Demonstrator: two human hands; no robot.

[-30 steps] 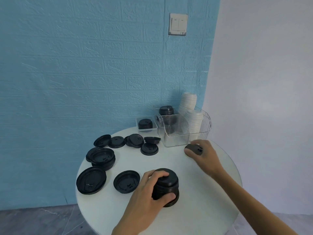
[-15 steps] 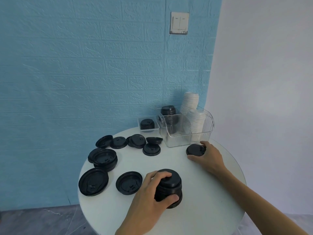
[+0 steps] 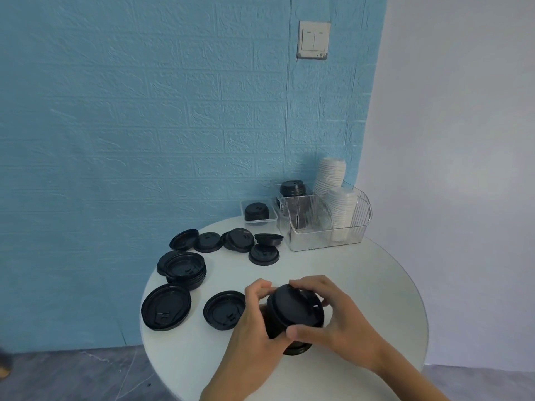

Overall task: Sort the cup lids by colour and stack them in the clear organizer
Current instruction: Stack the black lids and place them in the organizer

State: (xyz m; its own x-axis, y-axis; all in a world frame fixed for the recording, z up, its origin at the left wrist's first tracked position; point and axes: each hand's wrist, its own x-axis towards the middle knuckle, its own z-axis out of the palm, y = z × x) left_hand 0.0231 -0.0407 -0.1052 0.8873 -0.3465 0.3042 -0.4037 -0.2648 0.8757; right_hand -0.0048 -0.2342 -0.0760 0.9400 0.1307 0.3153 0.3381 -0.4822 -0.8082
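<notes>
A stack of black cup lids (image 3: pixel 278 328) stands near the front of the round white table (image 3: pixel 362 285). My left hand (image 3: pixel 254 322) grips the stack from the left. My right hand (image 3: pixel 333 316) holds a single black lid (image 3: pixel 295 306), tilted, on top of the stack. The clear organizer (image 3: pixel 324 221) stands at the back right with white lid stacks (image 3: pixel 341 209) on its right side and black lids (image 3: pixel 292 189) at its left rear.
Loose black lids (image 3: pixel 237 241) lie in a row at the back left. A short pile of black lids (image 3: pixel 185 269) and two single upturned lids (image 3: pixel 166 311) lie on the left. A small clear tray (image 3: pixel 257 211) holds black lids beside the organizer.
My right hand picked up the single black lid from in front of the organizer and carried it to the top of the stack my left hand holds.
</notes>
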